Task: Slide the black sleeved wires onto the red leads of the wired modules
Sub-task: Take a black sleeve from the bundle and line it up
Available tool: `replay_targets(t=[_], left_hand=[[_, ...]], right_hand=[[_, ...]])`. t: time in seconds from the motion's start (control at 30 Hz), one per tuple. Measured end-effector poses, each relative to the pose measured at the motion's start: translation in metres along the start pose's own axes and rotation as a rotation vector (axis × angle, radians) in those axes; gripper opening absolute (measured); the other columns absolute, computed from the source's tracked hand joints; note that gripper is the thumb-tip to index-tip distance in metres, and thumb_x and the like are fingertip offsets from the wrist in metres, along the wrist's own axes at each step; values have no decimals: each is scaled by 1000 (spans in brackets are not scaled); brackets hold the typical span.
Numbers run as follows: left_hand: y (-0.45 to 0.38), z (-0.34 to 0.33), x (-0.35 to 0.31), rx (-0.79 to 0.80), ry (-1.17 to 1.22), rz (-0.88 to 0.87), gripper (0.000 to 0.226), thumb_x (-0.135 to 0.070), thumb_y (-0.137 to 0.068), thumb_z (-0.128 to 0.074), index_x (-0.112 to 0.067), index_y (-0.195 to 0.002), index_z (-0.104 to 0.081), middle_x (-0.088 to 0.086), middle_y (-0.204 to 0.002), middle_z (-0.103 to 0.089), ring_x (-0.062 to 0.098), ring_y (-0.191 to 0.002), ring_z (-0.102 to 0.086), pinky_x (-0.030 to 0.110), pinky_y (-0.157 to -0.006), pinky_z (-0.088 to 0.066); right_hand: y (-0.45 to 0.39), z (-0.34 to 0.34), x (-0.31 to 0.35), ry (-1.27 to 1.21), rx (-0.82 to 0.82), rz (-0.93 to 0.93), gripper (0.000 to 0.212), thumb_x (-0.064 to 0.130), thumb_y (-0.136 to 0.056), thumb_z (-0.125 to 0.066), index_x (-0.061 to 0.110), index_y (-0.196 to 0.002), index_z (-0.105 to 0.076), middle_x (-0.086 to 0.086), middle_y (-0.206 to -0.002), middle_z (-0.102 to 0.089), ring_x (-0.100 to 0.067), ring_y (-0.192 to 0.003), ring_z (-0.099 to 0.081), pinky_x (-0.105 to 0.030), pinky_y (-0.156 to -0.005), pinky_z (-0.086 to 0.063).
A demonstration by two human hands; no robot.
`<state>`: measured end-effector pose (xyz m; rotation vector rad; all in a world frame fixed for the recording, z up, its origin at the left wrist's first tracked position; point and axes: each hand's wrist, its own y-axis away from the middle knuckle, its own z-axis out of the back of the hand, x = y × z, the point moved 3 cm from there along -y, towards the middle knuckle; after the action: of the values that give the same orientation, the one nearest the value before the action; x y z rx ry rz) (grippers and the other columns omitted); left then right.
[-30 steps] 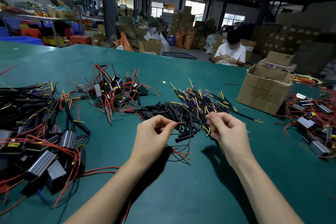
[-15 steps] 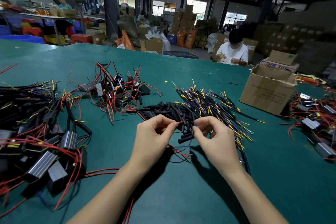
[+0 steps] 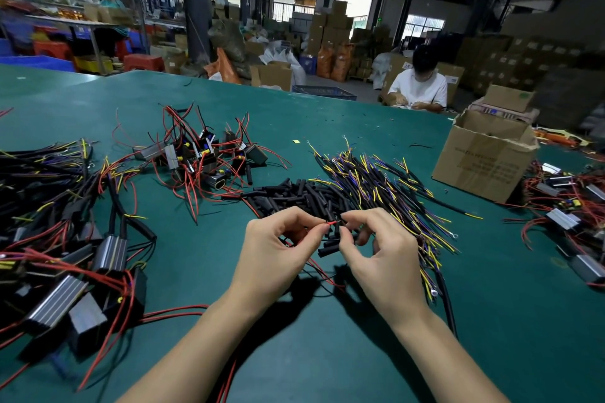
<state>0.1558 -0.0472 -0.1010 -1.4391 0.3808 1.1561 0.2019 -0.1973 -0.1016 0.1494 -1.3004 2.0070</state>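
Right hand (image 3: 376,249) has closed in — pinching black sleeve (image 3: 338,224) at left hand (image 3: 278,249)'s pinched red lead (image 3: 330,223)

Location: a factory assembly floor with warehouse storage. A large green tabletop (image 3: 327,353) carries heaps of wired modules (image 3: 196,157) and black sleeved wires (image 3: 376,186). An open cardboard box (image 3: 484,157) stands on the tabletop. Beyond the tabletop: stacked cartons (image 3: 330,26), steel columns (image 3: 196,3), and a seated worker (image 3: 419,85).
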Motion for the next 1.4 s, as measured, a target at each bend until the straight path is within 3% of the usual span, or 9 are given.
replay_targets(t=[0.23, 0.53, 0.7, 0.97, 1.07, 1.2, 1.27, 1.4], left_hand=[[1, 1, -2, 6, 7, -8, 9, -13, -82, -73, -17, -73, -72, 4, -63, -67, 15, -55, -53, 31, -53, -44], [-1, 3, 3, -14, 12, 16, 8, -13, -81, -73, -15, -74, -72, 5, -63, -67, 21, -57, -55, 24, -54, -43], [-2, 4, 4, -17, 40, 43, 9, -11, -81, -73, -14, -73, -72, 1, -61, -65, 5, -53, -48, 14, -52, -37], [-2, 4, 5, -17, 9, 28, 9, -14, -81, -74, -18, -73, -73, 3, -64, -67, 10, -57, -53, 19, -54, -42], [-1, 3, 4, -11, -10, 12, 10, -14, -81, -74, -18, -72, -72, 0, -62, -66, 4, -55, -51, 17, -54, -40], [-1, 3, 5, -43, 20, 48, 11, -13, -81, -74, -17, -71, -72, -9, -54, -59, 3, -50, -46, 17, -50, -38], [-2, 4, 7, -85, 70, 101, 12, -13, -81, -73, -16, -70, -71, -12, -52, -56, 4, -49, -44, 18, -48, -38], [-4, 7, 11, -156, 135, 186, 12, -13, -83, -71, -14, -71, -70, -13, -47, -54, 2, -46, -43, 15, -48, -36]], right_hand=[[0, 3, 5, -12, -53, 36, 5, 10, -81, -65, 15, -82, -68, 9, -76, -59, -3, -65, -50, -12, -61, -34], [-3, 0, 8, -160, -52, -53, 11, 5, -78, -66, 16, -74, -67, 11, -70, -61, -8, -64, -54, -10, -59, -35], [-2, -2, 6, -238, 2, -124, 17, 2, -80, -69, 18, -75, -68, 11, -70, -62, -9, -64, -55, -14, -57, -38], [-1, -3, 5, -275, 35, -200, 19, 4, -82, -68, 17, -69, -63, 14, -62, -58, -4, -57, -48, -12, -54, -34], [-1, -4, 4, -300, 46, -256, 21, 5, -82, -66, 17, -66, -60, 16, -59, -55, -3, -57, -47, -12, -54, -34], [-8, 2, 7, -168, 122, -117, 6, 14, -82, -65, 20, -80, -65, 15, -75, -60, -6, -69, -54, -11, -60, -35], [-12, 7, 1, -164, 56, -103, 7, 17, -84, -66, 18, -90, -67, 12, -82, -61, -9, -71, -55, -12, -61, -36], [-18, 14, -21, -200, -127, -280, 15, 9, -88, -66, 13, -73, -65, 12, -61, -56, -5, -55, -46, -17, -55, -33]])
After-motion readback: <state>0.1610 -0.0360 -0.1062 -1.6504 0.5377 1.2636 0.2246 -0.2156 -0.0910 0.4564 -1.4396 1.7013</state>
